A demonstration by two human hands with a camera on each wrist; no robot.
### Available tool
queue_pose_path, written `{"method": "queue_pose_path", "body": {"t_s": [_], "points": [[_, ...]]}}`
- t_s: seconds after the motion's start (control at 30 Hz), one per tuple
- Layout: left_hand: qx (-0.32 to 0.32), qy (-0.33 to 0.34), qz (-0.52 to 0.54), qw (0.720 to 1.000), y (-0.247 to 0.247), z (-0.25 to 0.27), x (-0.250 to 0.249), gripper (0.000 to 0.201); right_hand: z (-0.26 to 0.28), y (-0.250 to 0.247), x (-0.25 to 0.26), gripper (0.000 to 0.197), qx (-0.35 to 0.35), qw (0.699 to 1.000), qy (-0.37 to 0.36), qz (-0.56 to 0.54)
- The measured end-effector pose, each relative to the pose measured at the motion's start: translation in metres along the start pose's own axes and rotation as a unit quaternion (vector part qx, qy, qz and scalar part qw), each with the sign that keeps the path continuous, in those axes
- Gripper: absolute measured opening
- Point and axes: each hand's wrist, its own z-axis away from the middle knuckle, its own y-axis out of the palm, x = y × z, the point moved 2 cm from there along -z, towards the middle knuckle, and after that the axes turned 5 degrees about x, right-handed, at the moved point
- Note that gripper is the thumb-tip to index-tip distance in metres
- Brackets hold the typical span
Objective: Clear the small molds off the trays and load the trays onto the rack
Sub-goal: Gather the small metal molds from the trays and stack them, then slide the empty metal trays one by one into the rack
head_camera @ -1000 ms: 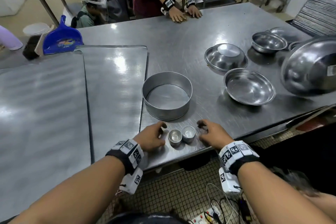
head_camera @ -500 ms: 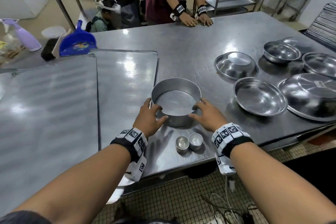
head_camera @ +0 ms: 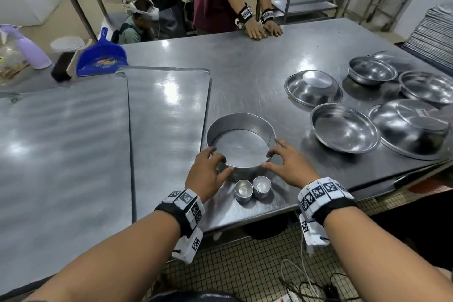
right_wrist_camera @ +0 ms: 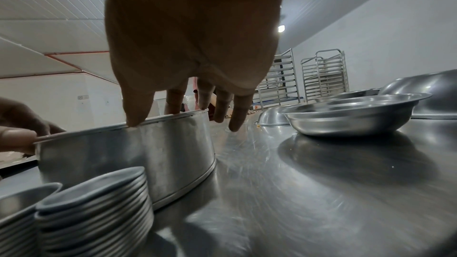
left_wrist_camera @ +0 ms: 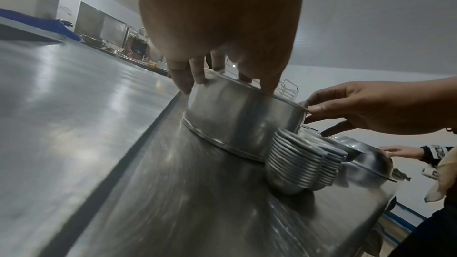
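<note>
Both hands grip the round pan [head_camera: 241, 144] upright on the counter [head_camera: 245, 76], mouth up: left hand [head_camera: 206, 174] and right hand [head_camera: 290, 167] fingers curled over its rim; two mold stacks [head_camera: 252, 189] just beside.

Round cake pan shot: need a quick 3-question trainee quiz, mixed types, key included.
1. True or false: both hands hold the round cake pan.
2. The two stacks of small molds stand: A) inside the pan B) on a tray C) on the table, nearer the person than the pan.
3. Fill in: the trays lie to the pan's ____.

Key: 1 true: left hand and right hand grip its rim. 2 C. 3 left.
</note>
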Motion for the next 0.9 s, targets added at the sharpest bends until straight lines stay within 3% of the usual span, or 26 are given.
{"method": "queue_pose_path", "body": {"t_s": [0.1,0.27,0.43,0.6,0.9], "points": [[0.005,0.004,0.000,1.000,-0.005,0.003,-0.002,0.032,0.001,-0.002,0.003,0.033,0.003,1.000,0.012,0.017],[-0.021,0.007,0.015,1.000,-0.032,0.004,0.008,0.041,-0.010,-0.007,0.033,0.040,-0.054,0.998,0.015,0.036],[-0.004,-0.071,0.026,0.997,-0.084,0.006,0.047,0.039,-0.026,0.000,0.112,0.038,-0.060,0.997,-0.028,0.047],[-0.014,-0.147,0.019,0.989,-0.153,0.028,0.118,0.038,-0.055,0.038,0.202,0.038,-0.025,0.997,-0.076,0.023],[-0.081,-0.296,0.017,0.951,-0.279,0.101,0.290,0.044,-0.097,0.146,0.330,0.043,0.054,0.996,-0.066,-0.042]]}}
